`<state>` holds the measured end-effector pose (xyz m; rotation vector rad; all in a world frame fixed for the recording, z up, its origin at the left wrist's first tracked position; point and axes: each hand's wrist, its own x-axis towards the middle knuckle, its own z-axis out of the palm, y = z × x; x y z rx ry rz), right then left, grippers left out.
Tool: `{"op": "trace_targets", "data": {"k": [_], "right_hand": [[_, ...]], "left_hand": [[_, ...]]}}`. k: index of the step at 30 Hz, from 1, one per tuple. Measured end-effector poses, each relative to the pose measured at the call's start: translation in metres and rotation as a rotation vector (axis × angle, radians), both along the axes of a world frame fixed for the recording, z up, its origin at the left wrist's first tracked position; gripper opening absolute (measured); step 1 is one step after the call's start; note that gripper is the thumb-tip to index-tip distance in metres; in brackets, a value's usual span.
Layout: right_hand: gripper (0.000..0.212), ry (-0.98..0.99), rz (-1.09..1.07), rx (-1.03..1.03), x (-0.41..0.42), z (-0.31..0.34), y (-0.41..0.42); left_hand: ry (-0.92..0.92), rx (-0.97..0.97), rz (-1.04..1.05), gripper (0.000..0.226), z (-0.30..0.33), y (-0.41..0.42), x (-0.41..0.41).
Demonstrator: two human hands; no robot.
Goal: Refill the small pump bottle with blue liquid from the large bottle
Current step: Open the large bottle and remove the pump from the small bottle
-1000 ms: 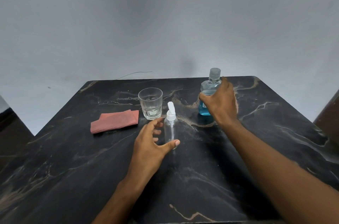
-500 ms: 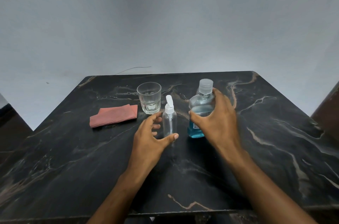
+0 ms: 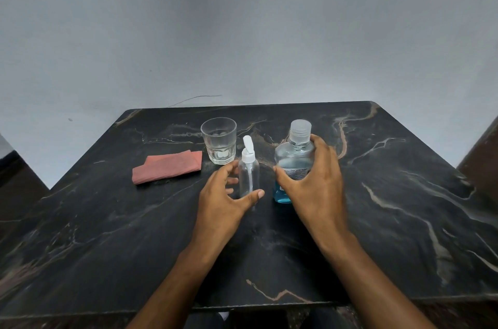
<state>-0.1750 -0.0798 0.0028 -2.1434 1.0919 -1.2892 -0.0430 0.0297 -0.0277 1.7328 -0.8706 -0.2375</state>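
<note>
The small pump bottle (image 3: 249,175) is clear with a white pump top and stands upright on the black marble table (image 3: 390,194). My left hand (image 3: 226,199) cups it, with the thumb across its base and the fingers against its left side. Just to its right stands the large bottle (image 3: 292,159), clear with a ribbed clear cap and blue liquid in its lower part. My right hand (image 3: 315,183) wraps around its body from the right, and the bottle's base rests on the table.
An empty drinking glass (image 3: 218,140) stands just behind the small bottle. A folded pink cloth (image 3: 167,169) lies to its left. A grey wall rises behind the table's far edge.
My right hand has brought the large bottle from the far right of the table to beside the small bottle. My left hand has stayed around the small bottle.
</note>
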Motion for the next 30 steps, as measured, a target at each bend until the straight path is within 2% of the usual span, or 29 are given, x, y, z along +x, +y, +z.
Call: {"op": "trace_targets", "data": {"k": [5, 10, 12, 14, 16, 17, 19, 22, 24, 27, 30], "right_hand": [[0.089, 0.0, -0.006, -0.008, 0.001, -0.002, 0.001], [0.123, 0.086, -0.016, 0.025, -0.006, 0.005, 0.008], [0.107, -0.002, -0.068, -0.125, -0.01, 0.01, 0.018], [0.068, -0.131, -0.059, -0.312, -0.01, 0.013, 0.029], [0.031, -0.189, 0.039, -0.396, -0.003, 0.017, 0.039], [0.02, -0.195, 0.076, -0.398, 0.002, 0.019, 0.043], [0.014, -0.2, 0.086, -0.379, 0.007, 0.026, 0.043], [0.022, -0.222, 0.006, -0.351, 0.002, 0.044, 0.031], [0.031, -0.206, -0.057, -0.308, -0.004, 0.057, 0.018], [0.044, -0.063, -0.059, -0.163, -0.007, 0.072, -0.005], [0.055, 0.056, 0.028, -0.036, -0.006, 0.083, -0.023]], "left_hand": [[-0.009, 0.009, 0.007, 0.077, 0.001, -0.002, -0.001], [0.023, 0.01, 0.02, 0.071, 0.002, -0.007, -0.001], [0.039, -0.001, 0.022, 0.061, 0.002, -0.009, -0.001], [0.062, -0.014, 0.022, 0.051, 0.001, -0.009, -0.001], [0.083, -0.036, 0.028, 0.046, 0.0, -0.009, -0.001], [0.077, -0.039, 0.033, 0.046, 0.0, -0.009, -0.001], [0.043, -0.026, 0.04, 0.054, 0.003, -0.008, -0.001], [-0.014, 0.013, 0.072, 0.084, 0.008, -0.005, -0.003], [-0.076, -0.015, 0.144, 0.089, 0.013, 0.002, -0.008], [-0.203, -0.181, 0.221, 0.063, 0.02, 0.013, -0.03], [-0.206, -0.299, 0.111, 0.044, 0.027, 0.011, -0.06]]}}
